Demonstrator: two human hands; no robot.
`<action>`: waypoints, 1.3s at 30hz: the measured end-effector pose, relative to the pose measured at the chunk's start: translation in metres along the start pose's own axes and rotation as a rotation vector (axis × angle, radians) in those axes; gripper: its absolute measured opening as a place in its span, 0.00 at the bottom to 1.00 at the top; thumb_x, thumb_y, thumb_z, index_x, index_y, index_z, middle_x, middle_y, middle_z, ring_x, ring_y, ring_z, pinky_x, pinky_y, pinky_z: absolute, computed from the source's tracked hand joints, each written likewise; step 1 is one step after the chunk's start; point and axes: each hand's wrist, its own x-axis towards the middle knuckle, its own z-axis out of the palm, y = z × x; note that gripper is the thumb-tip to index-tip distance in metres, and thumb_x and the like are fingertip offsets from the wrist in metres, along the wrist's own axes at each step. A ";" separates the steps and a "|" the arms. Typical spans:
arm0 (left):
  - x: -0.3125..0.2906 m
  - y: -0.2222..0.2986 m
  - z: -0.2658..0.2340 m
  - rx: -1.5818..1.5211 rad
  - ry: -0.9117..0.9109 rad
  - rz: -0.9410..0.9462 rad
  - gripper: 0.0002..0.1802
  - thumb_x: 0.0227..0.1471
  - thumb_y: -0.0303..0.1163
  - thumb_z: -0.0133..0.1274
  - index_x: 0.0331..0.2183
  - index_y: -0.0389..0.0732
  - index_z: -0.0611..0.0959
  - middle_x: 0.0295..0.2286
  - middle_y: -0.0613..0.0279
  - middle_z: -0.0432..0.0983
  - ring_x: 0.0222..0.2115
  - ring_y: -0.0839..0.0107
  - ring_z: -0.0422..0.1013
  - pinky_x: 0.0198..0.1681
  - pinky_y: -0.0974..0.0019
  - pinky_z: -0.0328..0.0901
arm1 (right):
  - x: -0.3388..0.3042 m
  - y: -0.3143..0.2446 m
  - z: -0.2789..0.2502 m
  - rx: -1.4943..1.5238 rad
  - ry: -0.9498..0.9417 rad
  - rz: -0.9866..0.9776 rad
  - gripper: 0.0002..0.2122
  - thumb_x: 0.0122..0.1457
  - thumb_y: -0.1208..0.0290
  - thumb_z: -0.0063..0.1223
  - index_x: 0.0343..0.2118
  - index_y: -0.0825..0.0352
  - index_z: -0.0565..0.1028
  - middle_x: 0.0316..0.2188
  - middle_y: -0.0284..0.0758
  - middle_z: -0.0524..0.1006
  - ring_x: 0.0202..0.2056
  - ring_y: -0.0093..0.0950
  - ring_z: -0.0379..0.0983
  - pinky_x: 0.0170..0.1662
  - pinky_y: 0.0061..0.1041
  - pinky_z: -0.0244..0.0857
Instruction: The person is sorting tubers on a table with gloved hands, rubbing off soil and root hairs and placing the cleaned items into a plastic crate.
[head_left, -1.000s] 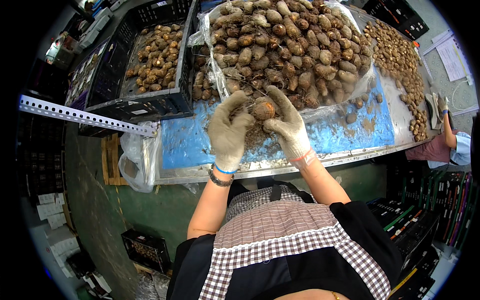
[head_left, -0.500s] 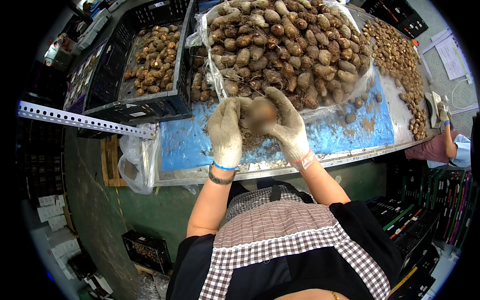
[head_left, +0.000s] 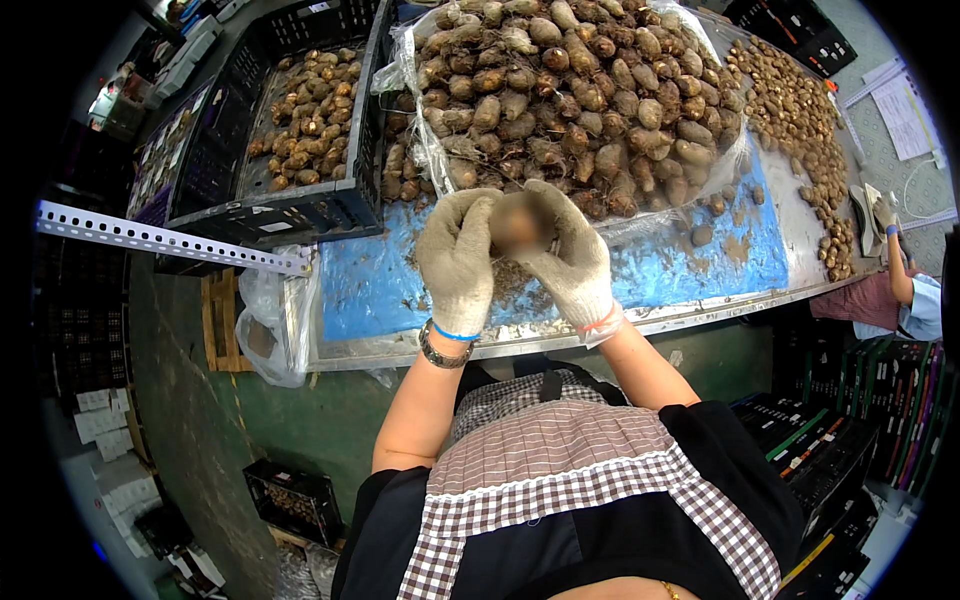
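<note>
Between my two gloved hands is a taro (head_left: 520,226), brown with a paler orange patch; it looks smeared, so its surface detail is lost. My left hand (head_left: 456,252) curls around its left side. On the other side, my right hand (head_left: 572,254) closes over it with the thumb below. Both hands wear off-white knit gloves, with a blue band at the left wrist and a pink one at the right. Just beyond them rises a large heap of hairy taros (head_left: 570,100) on a clear plastic sheet (head_left: 428,150).
A black crate (head_left: 345,200) with trimmed taros stands at the left. Blue sheeting (head_left: 370,285) with loose soil covers the table near me. Smaller taros (head_left: 790,110) spread along the right, where another person's gloved hand (head_left: 886,214) works. A perforated metal bar (head_left: 170,240) juts in from the left.
My hands have turned slightly around the taro, and the right fingers have curled in closer over it. At the far right, the other person's hand has shifted a little.
</note>
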 end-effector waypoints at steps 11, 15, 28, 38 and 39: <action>-0.008 -0.014 -0.005 0.128 -0.014 0.144 0.10 0.60 0.25 0.51 0.42 0.32 0.81 0.36 0.59 0.80 0.34 0.76 0.72 0.39 0.72 0.67 | 0.001 0.001 -0.001 0.003 -0.012 0.066 0.30 0.57 0.77 0.59 0.63 0.73 0.62 0.58 0.40 0.69 0.57 0.27 0.66 0.59 0.27 0.63; -0.008 -0.012 -0.011 0.108 -0.010 0.120 0.10 0.61 0.25 0.50 0.42 0.33 0.81 0.36 0.60 0.80 0.35 0.77 0.72 0.41 0.73 0.67 | 0.000 0.000 0.001 0.269 0.009 0.249 0.27 0.60 0.77 0.55 0.62 0.72 0.62 0.57 0.39 0.70 0.54 0.26 0.69 0.55 0.26 0.67; -0.012 0.014 -0.031 0.517 -0.085 0.494 0.27 0.42 0.31 0.69 0.47 0.39 0.82 0.47 0.54 0.76 0.46 0.60 0.74 0.49 0.62 0.70 | -0.002 -0.003 0.015 0.215 -0.191 0.051 0.26 0.64 0.72 0.48 0.64 0.72 0.59 0.56 0.39 0.70 0.55 0.26 0.68 0.59 0.26 0.62; -0.014 0.017 -0.033 0.673 -0.057 0.590 0.27 0.38 0.23 0.61 0.46 0.41 0.82 0.47 0.52 0.76 0.46 0.53 0.72 0.49 0.56 0.68 | 0.009 -0.020 0.033 0.153 -0.118 0.223 0.22 0.64 0.72 0.51 0.60 0.71 0.64 0.50 0.35 0.72 0.49 0.21 0.68 0.54 0.23 0.64; -0.015 0.016 -0.032 0.664 -0.043 0.572 0.28 0.37 0.23 0.60 0.46 0.42 0.82 0.46 0.52 0.76 0.46 0.53 0.72 0.50 0.55 0.68 | 0.009 -0.021 0.036 0.114 -0.127 0.199 0.21 0.64 0.72 0.52 0.59 0.70 0.65 0.50 0.35 0.72 0.49 0.21 0.68 0.53 0.22 0.65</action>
